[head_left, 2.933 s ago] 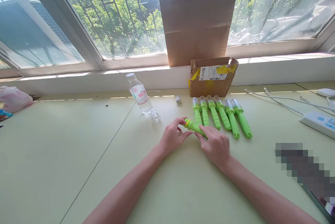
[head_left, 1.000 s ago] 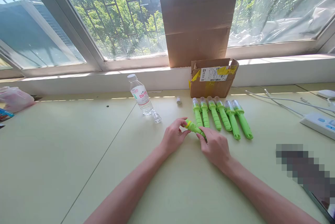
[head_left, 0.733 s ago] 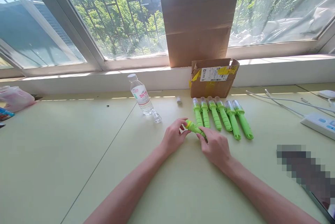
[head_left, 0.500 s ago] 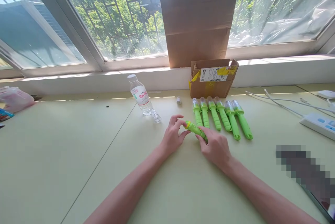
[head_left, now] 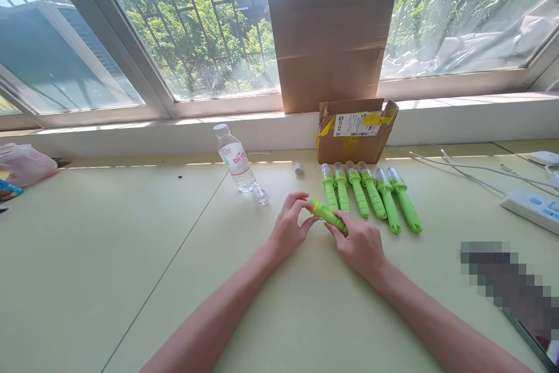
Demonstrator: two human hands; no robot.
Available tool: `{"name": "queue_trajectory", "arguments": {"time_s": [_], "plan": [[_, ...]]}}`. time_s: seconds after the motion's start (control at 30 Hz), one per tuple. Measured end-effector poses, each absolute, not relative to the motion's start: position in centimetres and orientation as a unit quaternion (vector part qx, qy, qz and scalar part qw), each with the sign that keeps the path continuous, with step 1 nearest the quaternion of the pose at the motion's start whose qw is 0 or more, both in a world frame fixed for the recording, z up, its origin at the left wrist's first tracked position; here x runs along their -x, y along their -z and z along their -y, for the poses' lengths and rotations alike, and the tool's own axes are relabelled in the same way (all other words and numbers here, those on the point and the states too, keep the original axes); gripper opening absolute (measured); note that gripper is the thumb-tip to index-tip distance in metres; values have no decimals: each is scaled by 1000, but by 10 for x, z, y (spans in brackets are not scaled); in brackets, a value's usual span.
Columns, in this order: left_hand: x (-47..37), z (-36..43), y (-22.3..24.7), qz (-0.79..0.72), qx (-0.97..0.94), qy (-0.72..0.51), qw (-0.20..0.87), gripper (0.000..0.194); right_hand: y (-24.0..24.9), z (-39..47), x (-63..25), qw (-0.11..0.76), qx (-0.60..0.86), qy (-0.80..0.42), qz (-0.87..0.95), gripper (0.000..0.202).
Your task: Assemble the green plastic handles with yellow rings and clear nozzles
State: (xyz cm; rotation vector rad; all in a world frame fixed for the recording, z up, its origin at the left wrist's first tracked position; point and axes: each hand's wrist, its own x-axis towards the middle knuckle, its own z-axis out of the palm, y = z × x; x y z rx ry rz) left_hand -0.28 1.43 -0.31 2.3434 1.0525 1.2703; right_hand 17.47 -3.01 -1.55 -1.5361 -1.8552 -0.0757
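Note:
My right hand (head_left: 360,240) is wrapped round the lower part of a green tube-shaped handle (head_left: 327,216), which lies slanted low over the table. A yellow ring and thread-like ridges show near its upper left end. At that end my left hand (head_left: 289,224) is curled, with thumb and forefinger closed about the tip; the very tip is hidden by the fingers. Just beyond my hands, several similar green handles (head_left: 358,194) with clear ribbed tops lie in a row. A loose clear plastic cover (head_left: 261,195) rests left of my left hand, by the bottle.
A water bottle (head_left: 236,160) stands at the left, and a small white piece (head_left: 299,168) sits near the open cardboard box (head_left: 353,137). White cables (head_left: 467,169) and a power strip (head_left: 530,207) are at right. A blurred-out dark object (head_left: 509,291) lies front right.
Both hands stay in nearly the same place on the green handle. Only a very slight shift of the fingers and the view shows.

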Motion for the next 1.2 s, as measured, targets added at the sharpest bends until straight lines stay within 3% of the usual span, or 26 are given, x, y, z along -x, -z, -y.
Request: {"name": "queue_trajectory", "arguments": {"time_s": [0.27, 0.67, 1.2], "plan": [[4, -14, 4, -361, -814, -430, 151, 12, 15, 27, -177, 338, 605, -26, 721, 28], [3, -13, 2, -356, -816, -428, 155, 17, 16, 29, -176, 363, 590, 14, 721, 22], [4, -13, 5, -364, -818, -415, 162, 12, 15, 29, -175, 307, 606, 16, 734, 25]]}}
